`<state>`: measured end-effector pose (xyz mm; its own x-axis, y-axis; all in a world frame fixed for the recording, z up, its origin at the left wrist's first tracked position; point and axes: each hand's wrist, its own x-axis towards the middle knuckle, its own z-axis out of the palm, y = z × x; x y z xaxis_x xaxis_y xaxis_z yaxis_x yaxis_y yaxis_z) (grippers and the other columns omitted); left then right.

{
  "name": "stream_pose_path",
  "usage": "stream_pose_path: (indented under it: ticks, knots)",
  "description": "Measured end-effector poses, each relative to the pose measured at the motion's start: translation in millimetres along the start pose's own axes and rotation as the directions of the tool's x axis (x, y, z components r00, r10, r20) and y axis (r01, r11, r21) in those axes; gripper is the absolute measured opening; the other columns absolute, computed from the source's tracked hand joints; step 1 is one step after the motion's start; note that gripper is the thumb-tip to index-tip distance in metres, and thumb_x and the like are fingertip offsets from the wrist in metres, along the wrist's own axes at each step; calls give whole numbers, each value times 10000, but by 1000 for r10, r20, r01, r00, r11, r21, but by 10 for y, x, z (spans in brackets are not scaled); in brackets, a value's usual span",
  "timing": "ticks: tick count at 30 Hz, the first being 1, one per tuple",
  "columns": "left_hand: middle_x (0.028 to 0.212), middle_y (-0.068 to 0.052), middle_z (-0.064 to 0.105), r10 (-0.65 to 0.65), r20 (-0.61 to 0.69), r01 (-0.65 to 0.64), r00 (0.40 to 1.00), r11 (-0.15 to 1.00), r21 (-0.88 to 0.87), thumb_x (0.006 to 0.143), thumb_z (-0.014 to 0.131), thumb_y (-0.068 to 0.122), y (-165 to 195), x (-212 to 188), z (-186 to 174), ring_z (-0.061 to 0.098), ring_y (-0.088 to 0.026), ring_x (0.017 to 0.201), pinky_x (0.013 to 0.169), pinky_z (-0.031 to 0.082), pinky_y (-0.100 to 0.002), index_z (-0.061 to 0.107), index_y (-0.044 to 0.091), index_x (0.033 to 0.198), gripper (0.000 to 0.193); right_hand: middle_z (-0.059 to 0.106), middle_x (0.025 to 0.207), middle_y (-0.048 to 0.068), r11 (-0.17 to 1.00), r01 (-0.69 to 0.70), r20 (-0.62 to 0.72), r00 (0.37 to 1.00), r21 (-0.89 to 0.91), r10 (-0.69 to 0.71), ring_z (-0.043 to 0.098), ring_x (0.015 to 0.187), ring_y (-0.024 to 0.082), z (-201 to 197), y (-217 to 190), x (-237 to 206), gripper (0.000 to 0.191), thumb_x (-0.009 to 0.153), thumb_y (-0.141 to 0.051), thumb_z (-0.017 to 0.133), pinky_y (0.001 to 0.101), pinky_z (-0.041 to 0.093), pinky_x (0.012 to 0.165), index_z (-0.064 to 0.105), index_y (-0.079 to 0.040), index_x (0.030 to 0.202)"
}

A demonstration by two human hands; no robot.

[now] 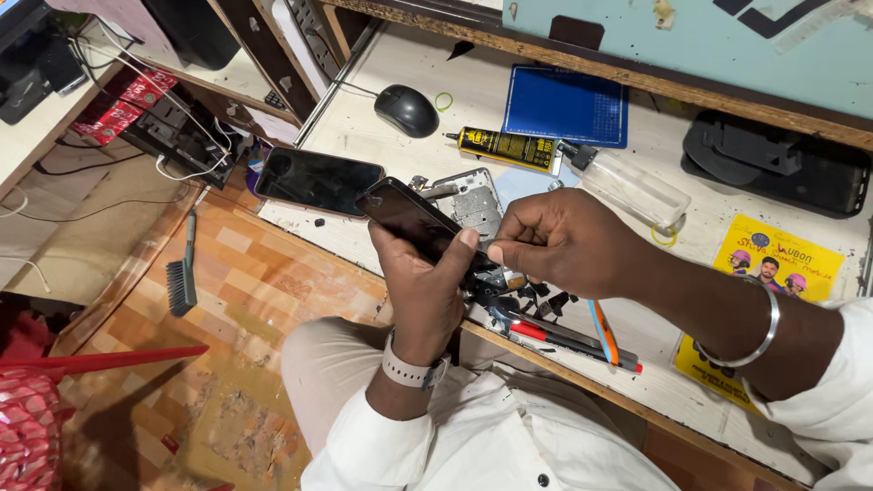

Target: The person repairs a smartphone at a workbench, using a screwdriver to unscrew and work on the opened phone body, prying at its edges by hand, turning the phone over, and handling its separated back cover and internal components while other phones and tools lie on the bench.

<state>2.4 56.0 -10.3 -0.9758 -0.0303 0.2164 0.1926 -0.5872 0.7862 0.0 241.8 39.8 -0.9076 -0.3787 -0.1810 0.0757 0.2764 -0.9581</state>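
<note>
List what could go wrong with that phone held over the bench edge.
1. The left hand alone holds the dark phone out past the table edge; a slip might drop it to the tiled floor.
2. The right hand pinches at the phone's lower end; too much force may crack it.
3. Small black fragments lie near the edge and could scatter.

The workbench (pixel 400 118) is a white, scratched board with a raw wooden front edge; behind it stands a pale blue panel (pixel 691 41) on a wooden rail; to the left a lower shelf (pixel 55 118) carries cables and a power strip (pixel 177 136); the floor (pixel 245 300) has orange and beige patterned tiles (worn and dusty in one patch); the light is even and soft.
</note>
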Motion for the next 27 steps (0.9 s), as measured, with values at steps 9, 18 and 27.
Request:
stream_pose_path:
  ticks: [9,18,27]
  knots:
    - [1230,-89,517,47,-8,-47,999,999,23,899,718,-80,-30,-50,-30,531,-146,1086,956,501,-289,342,39,1425,657,634,732,53,606,452,-79,757,-655,-649,617,590,152,229,-120,-189,179,898,-140,750,323,470,512,636,-45,797]
    - [1150,-75,535,128,-86,-109,988,974,198,847,754,-78,-79,-29,-48,571,-134,988,865,537,-268,352,52,1365,669,521,706,127,417,354,-56,702,-837,-709,566,544,268,428,-131,-240,208,886,-112,757,400,468,496,611,-54,749]
    - [1190,-120,546,32,16,-34,999,989,142,854,750,-82,-24,-3,-48,609,-157,1050,901,564,-292,310,28,1349,671,689,708,3,983,49,-47,997,-174,-58,541,610,30,3,-58,-8,188,918,-198,744,239,441,524,739,-17,865]
